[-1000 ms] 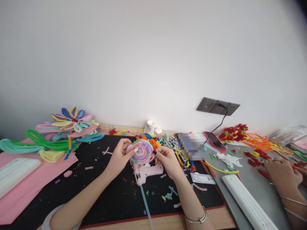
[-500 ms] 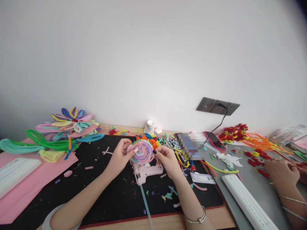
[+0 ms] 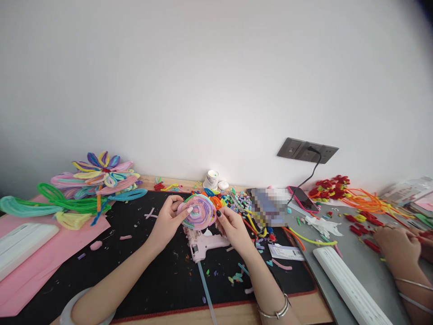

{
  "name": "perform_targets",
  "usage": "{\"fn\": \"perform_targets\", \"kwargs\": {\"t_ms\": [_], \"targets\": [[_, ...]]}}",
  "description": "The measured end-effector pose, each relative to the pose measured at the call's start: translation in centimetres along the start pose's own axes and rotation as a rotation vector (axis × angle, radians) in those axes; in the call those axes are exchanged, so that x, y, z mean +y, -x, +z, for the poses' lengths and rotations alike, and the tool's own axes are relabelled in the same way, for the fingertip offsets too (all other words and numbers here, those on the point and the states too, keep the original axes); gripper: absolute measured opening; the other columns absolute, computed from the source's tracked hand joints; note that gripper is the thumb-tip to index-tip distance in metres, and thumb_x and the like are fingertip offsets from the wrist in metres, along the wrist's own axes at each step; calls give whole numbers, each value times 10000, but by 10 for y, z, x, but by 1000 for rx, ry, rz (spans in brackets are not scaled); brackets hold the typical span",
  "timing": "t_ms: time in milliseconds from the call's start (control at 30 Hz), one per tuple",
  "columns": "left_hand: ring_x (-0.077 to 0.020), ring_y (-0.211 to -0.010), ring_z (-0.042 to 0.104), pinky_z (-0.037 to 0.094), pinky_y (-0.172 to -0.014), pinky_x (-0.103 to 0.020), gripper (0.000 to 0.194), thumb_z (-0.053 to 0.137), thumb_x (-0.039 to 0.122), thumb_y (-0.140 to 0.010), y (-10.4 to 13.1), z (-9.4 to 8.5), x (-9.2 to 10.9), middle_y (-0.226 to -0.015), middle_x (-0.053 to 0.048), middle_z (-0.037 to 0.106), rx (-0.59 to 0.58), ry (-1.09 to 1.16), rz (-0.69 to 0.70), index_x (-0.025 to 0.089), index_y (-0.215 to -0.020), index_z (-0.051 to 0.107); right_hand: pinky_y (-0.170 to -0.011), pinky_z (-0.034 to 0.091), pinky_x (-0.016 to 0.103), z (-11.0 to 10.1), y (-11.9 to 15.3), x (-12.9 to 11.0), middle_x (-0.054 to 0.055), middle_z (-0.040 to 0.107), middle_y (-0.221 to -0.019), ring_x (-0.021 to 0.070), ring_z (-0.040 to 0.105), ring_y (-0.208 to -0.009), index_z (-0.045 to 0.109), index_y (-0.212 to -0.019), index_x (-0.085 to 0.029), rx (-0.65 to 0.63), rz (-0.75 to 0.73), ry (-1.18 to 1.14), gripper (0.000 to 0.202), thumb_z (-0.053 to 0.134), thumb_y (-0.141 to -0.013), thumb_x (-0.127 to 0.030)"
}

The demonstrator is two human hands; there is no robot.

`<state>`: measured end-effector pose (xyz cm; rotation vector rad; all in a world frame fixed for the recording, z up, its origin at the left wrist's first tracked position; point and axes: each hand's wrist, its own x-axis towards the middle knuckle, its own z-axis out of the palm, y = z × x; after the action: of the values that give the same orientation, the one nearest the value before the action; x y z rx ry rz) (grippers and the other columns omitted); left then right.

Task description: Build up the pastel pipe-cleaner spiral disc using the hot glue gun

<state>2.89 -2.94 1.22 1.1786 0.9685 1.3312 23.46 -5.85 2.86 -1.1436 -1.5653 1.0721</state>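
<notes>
A spiral disc in pastel stripes is held upright above the black mat, pinched at opposite edges: the left hand grips it between thumb and fingers, the right hand at the other rim. Just below lies a pink glue gun, no lettering legible on it. To the right, a label carries fine print too small to read; beyond it, a blurred-out panel hides any writing. Farther right, print on a clear pack is also illegible, near a co-worker's hands.
</notes>
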Motion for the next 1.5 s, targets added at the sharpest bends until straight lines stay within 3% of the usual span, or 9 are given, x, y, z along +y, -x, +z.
{"fn": "perform_targets", "kwargs": {"t_ms": [400,867,1500], "targets": [[-144,-682,601,471,-601,-238,453,759,428,-696,1,0,1,-773,30,646,0,-12,-7,214,-950,450,-586,303,267,1,3,-1,-32,429,-662,137,393,-602,430,-752,-213,-6,-158,299,228,385,-971,-261],[-157,-700,615,492,-625,-259,463,759,439,-686,1,1,2,-763,31,645,8,-12,-17,216,-950,451,-605,313,268,1,5,-4,-28,445,-686,140,405,-633,424,-756,-214,-95,-148,264,280,369,-1002,-337],[-160,-689,612,482,-608,-260,445,753,430,-704,0,1,2,-778,28,637,-8,-19,-17,217,-953,452,-579,266,259,0,5,-9,-43,383,-665,130,343,-621,350,-705,-215,-106,-166,356,227,380,-925,-170]]}}
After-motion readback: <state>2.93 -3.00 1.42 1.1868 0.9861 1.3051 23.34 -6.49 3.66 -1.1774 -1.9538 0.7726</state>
